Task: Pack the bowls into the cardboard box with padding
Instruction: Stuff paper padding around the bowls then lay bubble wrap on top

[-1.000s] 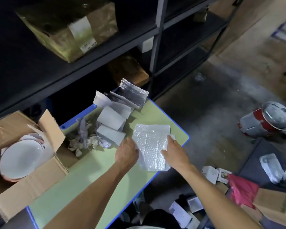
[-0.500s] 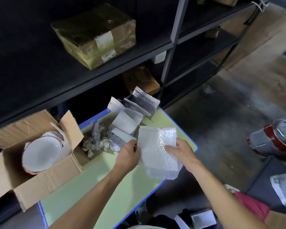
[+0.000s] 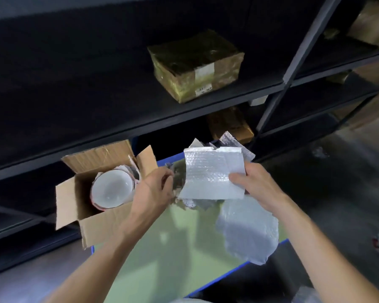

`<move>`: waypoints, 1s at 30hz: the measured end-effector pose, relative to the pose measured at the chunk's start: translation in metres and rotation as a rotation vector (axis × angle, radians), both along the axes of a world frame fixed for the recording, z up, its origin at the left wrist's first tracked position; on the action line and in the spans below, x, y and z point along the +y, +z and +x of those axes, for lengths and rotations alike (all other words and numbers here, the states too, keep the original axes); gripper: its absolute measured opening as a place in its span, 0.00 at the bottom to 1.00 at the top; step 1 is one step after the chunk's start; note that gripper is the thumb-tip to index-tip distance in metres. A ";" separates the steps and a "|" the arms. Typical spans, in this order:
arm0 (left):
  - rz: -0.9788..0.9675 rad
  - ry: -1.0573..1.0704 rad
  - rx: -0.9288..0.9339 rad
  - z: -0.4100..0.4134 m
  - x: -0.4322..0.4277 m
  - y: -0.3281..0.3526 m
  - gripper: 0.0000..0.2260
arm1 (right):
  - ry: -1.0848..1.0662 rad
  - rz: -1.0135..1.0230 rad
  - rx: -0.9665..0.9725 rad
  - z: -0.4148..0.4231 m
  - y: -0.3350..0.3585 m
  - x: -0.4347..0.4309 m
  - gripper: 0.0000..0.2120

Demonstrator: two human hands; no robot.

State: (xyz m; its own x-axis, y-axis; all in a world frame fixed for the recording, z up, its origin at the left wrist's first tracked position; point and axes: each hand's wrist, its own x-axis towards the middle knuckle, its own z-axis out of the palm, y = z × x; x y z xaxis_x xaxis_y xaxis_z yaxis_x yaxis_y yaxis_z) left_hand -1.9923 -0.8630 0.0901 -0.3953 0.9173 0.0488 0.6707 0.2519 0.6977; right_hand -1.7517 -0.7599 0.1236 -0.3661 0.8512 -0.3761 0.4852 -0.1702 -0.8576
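An open cardboard box [image 3: 103,221] stands at the left end of the green table [image 3: 173,248]. Inside it a white bowl [image 3: 112,189] with a red rim sits on pale padding. I hold a silvery bubble wrap sheet [image 3: 212,173] upright above the table, just right of the box. My right hand [image 3: 256,184] grips its right edge with the thumb on the front. My left hand [image 3: 153,191] is at the sheet's left edge, next to the box flap, and its curled fingers seem to pinch that edge. A second bubble wrap sheet [image 3: 247,232] lies flat near the table's right edge.
Dark metal shelving rises right behind the table, with a taped brown parcel [image 3: 195,64] on it and another box [image 3: 230,125] lower down. More silver padding pieces [image 3: 234,141] and crumpled paper [image 3: 190,203] lie behind and under the held sheet. A grey floor lies to the right.
Both hands have lifted one bubble wrap sheet off the table and carried it left toward the box. A second sheet stayed on the table. The view has swung left.
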 end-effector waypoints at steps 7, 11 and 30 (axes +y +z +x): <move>0.229 0.002 0.026 -0.043 -0.030 0.018 0.05 | 0.160 0.180 -0.049 -0.070 0.035 0.014 0.05; -0.055 0.013 0.104 -0.080 -0.026 -0.002 0.09 | 0.230 0.262 -0.145 -0.101 0.052 0.020 0.05; -0.248 -0.035 0.477 -0.143 0.017 -0.032 0.09 | 0.513 0.230 -0.468 -0.206 0.075 0.001 0.07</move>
State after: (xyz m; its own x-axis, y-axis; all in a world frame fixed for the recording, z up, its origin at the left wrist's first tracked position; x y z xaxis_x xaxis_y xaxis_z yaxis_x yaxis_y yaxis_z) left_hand -2.1353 -0.8461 0.0578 -0.3514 0.9362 -0.0044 0.9094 0.3425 0.2360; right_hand -1.9576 -0.7588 0.1984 -0.5846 0.6923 -0.4231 0.7800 0.3362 -0.5277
